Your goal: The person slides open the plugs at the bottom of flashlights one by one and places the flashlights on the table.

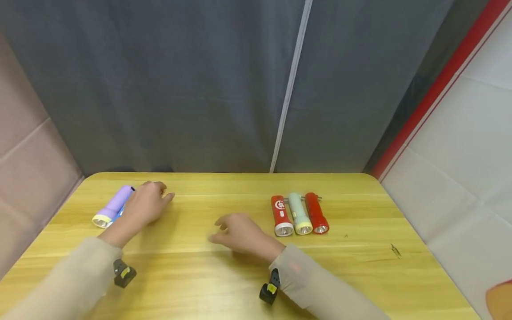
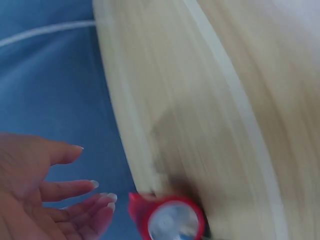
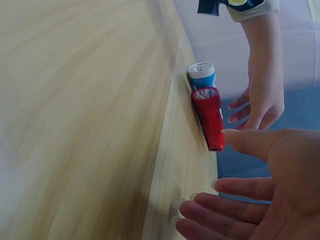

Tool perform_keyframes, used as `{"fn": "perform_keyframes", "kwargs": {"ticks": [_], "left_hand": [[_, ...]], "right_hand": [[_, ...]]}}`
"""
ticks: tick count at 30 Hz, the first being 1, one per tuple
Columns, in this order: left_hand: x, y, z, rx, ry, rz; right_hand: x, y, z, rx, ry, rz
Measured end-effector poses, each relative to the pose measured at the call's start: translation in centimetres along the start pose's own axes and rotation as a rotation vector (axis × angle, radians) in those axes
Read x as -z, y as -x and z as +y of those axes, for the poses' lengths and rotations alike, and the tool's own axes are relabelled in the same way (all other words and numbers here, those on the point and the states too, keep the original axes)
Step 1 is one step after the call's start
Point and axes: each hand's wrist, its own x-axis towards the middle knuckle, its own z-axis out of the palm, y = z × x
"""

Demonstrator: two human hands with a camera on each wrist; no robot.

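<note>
My left hand [image 1: 146, 202] hovers at the left of the table with loosely bent fingers and nothing in them. Beside it lie a purple flashlight [image 1: 116, 202] and a blue one [image 1: 118, 216], partly covered by the forearm. A red flashlight [image 3: 210, 120] lies alongside the blue one in the right wrist view, hidden behind the left hand in the head view. Its lens end [image 2: 172, 220] appears near the left fingertips in the left wrist view. Over the table's middle, my right hand [image 1: 242, 233] is relaxed and holds nothing, thumb apart from the fingers.
To the right of my right hand stands a row of flashlights lying side by side: a red one with a white head [image 1: 281, 211], a pale green one [image 1: 298, 211] and a plain red one [image 1: 316, 213]. A grey curtain [image 1: 180, 89] hangs behind the wooden table [image 1: 352, 266].
</note>
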Motion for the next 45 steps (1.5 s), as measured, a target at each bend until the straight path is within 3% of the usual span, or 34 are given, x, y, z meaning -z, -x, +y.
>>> {"fn": "perform_keyframes", "kwargs": {"ticks": [6,13,19,26,31,38,45], "left_hand": [[-0.1,-1.5,-2.0,0.024,-0.054,0.015],[-0.5,-2.9,-3.2,0.058,-0.129,-0.024],[-0.4,-3.3,-3.9,0.067,-0.161,-0.084],[-1.0,-3.5,-4.2,0.042,-0.188,-0.125],[-1.3,-3.8,-4.1,0.048,-0.183,-0.132],[-1.1,-4.2,-4.1,0.068,-0.154,-0.146],[-0.9,-4.0,-3.5,0.136,-0.065,-0.192]], "right_hand": [[-0.4,-1.3,-0.8,0.002,-0.015,-0.027],[-1.2,-3.0,-1.3,0.002,-0.042,-0.028],[-2.2,-4.8,-1.9,-0.041,-0.123,-0.003],[-3.2,-5.5,-2.8,-0.084,-0.204,0.043],[-3.8,-5.8,-3.3,-0.136,-0.25,0.069],[-4.3,-6.5,-4.4,-0.16,-0.233,0.085],[-4.7,-6.9,-5.2,-0.194,-0.262,0.111]]}}
